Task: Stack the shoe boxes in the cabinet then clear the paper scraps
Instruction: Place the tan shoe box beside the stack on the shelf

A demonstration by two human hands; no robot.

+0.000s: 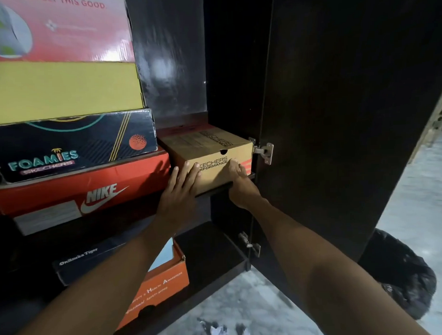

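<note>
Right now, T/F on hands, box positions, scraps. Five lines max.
1. Both hands, left hand and right hand, press on the front of the tan Skechers box. True.
2. The Foamies box sits under the Nike box. False: it sits on top of it.
3. The cabinet door is shut. False: it stands open.
4. Paper scraps lie on the floor. True.
5. The orange box is on the lower shelf. True.
</note>
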